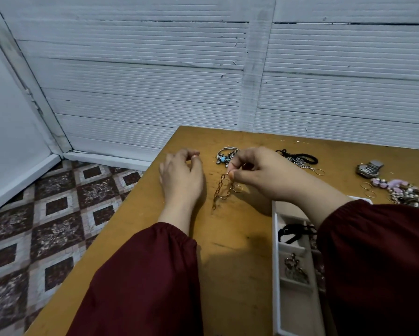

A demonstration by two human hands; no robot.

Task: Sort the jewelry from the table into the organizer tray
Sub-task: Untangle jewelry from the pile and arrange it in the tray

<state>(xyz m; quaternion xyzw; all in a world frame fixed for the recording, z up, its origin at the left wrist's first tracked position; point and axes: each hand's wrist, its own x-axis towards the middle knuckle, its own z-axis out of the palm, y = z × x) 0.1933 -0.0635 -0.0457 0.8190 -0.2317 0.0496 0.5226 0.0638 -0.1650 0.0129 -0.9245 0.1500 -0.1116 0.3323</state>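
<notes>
My right hand (259, 173) pinches the top end of a gold link chain (220, 190), which trails down onto the wooden table (230, 251). Thin gold rings (237, 188) lie beside the chain. My left hand (181, 180) rests on the table to the left of the chain, fingers loosely curled, holding nothing. The white organizer tray (276, 263) stands at the lower right, partly hidden by my right sleeve. Its compartments hold a black cord piece (293, 232) and a metal charm piece (294, 269).
A charm bracelet with a blue bead (224, 157) lies behind the hands. A black cord and silver chain (300, 158) sit further right. At the far right lie a grey clip (369, 168), thin hoops (369, 190) and pink beaded jewelry (397, 190). The table's left edge drops to tiled floor.
</notes>
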